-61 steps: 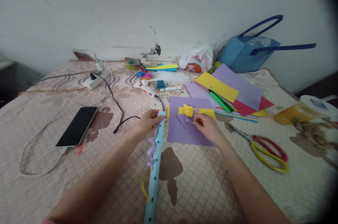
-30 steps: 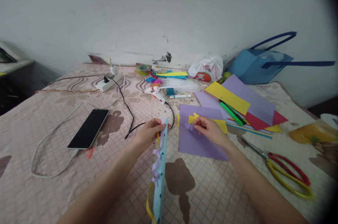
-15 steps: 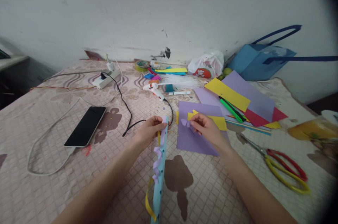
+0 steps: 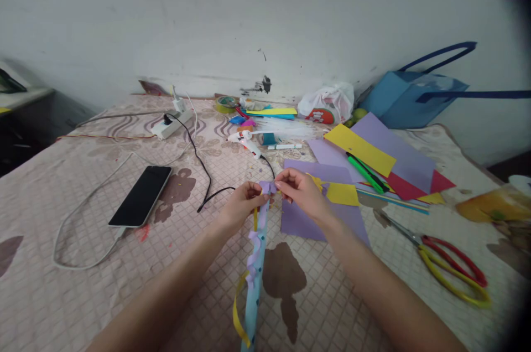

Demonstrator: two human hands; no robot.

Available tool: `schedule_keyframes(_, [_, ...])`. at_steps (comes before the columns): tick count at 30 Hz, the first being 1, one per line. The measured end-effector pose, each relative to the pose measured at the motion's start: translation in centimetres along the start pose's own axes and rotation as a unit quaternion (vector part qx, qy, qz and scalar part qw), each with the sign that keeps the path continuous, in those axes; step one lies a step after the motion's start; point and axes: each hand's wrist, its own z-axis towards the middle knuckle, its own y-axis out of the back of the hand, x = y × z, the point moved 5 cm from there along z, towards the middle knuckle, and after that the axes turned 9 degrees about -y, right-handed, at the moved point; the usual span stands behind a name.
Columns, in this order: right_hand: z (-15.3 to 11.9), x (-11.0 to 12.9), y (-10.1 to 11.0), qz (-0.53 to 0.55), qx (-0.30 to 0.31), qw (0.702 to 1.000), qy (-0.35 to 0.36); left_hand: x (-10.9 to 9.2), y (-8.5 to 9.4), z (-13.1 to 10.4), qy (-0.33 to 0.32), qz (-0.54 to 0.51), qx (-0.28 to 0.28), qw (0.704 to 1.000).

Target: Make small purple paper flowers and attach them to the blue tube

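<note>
My left hand is closed on the upper end of a long light blue strip with dark dots. Curly purple paper runs along that strip, and a thin yellow ribbon loops off its left side. At the strip's top end is a small purple paper bow, its right side pinched between the fingertips of my right hand. Whether the bow is fixed to the strip cannot be made out. Under my right wrist lies a purple sheet with yellow paper pieces on it.
A white glue gun lies beyond my hands. To the right are scissors, a green cutter and coloured paper. A phone on a cable and a power strip sit left. A blue bag stands at the back right.
My right hand has moved left from above the purple sheet, bringing the purple paper bow to the top of the blue strip. My left hand keeps its hold; the view has shifted slightly.
</note>
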Motion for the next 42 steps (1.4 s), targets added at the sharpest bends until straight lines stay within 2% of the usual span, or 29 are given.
schedule_keyframes(11, [0.0,-0.3,-0.2,-0.030,-0.016,0.999,0.004,-0.3,-0.2,-0.2,-0.017,0.012,-0.001,1.000])
schedule_keyframes(23, [-0.3,-1.0,-0.3,0.014,-0.012,1.000,-0.005,0.0,-0.3,0.0,-0.008,0.005,0.015,1.000])
schedule_keyframes(26, [-0.4,-0.8,0.7,0.033,-0.038,0.999,0.000,0.0,-0.2,0.0,0.001,0.006,0.014,1.000])
schedule_keyframes(29, [-0.6,-1.1,2.8,0.031,-0.072,0.997,0.003,-0.1,0.0,0.0,0.005,-0.001,0.005,1.000])
schedule_keyframes(33, [-1.3,-3.1,6.2,-0.034,-0.120,0.992,-0.018,-0.4,0.3,0.0,0.008,-0.004,-0.005,1.000])
schedule_keyframes(35, [-1.8,-4.3,7.2,-0.084,-0.126,0.988,-0.027,-0.3,0.2,0.0,0.012,-0.009,-0.003,1.000])
schedule_keyframes(38, [-2.1,-5.7,7.5,-0.150,-0.117,0.982,-0.018,-0.1,0.1,0.0,0.015,-0.015,-0.001,1.000])
schedule_keyframes(42, [-2.1,-6.3,7.1,-0.192,-0.128,0.973,-0.017,0.2,-0.1,0.1,0.018,-0.026,0.004,0.999])
